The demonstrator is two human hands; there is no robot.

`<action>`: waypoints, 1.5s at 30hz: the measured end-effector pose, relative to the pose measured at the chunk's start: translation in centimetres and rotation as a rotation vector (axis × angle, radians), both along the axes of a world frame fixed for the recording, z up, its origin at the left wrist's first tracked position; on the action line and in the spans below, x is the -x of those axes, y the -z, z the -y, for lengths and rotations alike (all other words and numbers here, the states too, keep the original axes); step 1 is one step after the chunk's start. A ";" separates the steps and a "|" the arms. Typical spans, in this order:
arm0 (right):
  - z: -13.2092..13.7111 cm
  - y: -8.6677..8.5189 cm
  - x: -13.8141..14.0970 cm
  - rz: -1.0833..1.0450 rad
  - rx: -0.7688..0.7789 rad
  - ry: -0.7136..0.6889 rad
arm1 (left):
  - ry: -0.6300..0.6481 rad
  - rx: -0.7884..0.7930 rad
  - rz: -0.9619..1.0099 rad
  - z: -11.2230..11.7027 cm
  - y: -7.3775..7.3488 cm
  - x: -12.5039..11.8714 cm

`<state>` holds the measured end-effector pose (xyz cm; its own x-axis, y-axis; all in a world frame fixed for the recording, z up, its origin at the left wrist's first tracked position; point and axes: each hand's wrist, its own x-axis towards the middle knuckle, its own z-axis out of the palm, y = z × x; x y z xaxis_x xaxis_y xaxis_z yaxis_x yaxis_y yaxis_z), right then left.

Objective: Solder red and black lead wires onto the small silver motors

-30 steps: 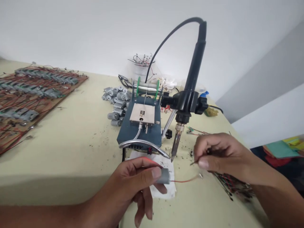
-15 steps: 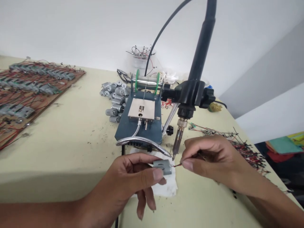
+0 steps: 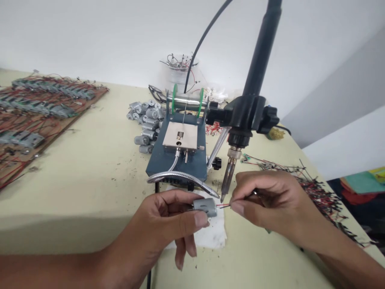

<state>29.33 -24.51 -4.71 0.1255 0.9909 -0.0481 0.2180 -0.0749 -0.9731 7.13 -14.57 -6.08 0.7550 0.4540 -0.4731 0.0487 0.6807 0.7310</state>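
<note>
My left hand (image 3: pixel 171 224) grips a small silver motor (image 3: pixel 205 207) between thumb and fingers, its terminal end facing right. Thin red and black wires (image 3: pixel 223 206) run from that end to my right hand (image 3: pixel 261 200), whose thumb and index finger pinch them. Just above the wires is the tip of a soldering iron (image 3: pixel 224 192), clamped at a slant in a black holder (image 3: pixel 245 116). A curved metal solder guide tube (image 3: pixel 192 178) ends close to the iron tip, over the motor. Whether the tip touches the motor terminal I cannot tell.
Behind my hands stands a blue solder feeder (image 3: pixel 159 160) with a solder spool (image 3: pixel 188 103). Loose motors (image 3: pixel 147 124) are heaped to its left. A brown board (image 3: pixel 57 132) with rows of wired motors lies far left. Wire leads (image 3: pixel 315 192) pile up at right; white paper (image 3: pixel 213 235) lies below.
The motor has tilted slightly and sits a little higher, closer to the solder tube's end. The red wire now shows more clearly beside the black one. Both hands keep their grip.
</note>
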 end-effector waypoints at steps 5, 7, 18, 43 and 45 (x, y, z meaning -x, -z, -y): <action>0.1 0.0 0.0 -0.006 -0.029 -0.003 | 0.009 -0.009 -0.011 0.0 0.3 0.0; 0.1 0.0 0.1 0.003 -0.043 -0.002 | 0.005 -0.007 -0.013 0.0 0.3 0.1; 0.0 -0.2 0.7 0.046 -0.096 0.040 | -0.021 0.019 0.036 0.0 -0.3 0.0; -0.2 -0.5 1.8 -0.019 -0.216 0.111 | -0.051 -0.036 0.055 0.0 -1.0 0.3; -0.2 -0.5 1.8 -0.044 -0.204 0.104 | -0.055 -0.034 0.051 -0.1 -1.0 0.2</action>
<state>27.55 -24.35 -4.25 0.2297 0.9625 0.1445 0.1765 0.1048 -0.9787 6.88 -14.50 -5.04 0.7515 0.5107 -0.4177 -0.0262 0.6557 0.7545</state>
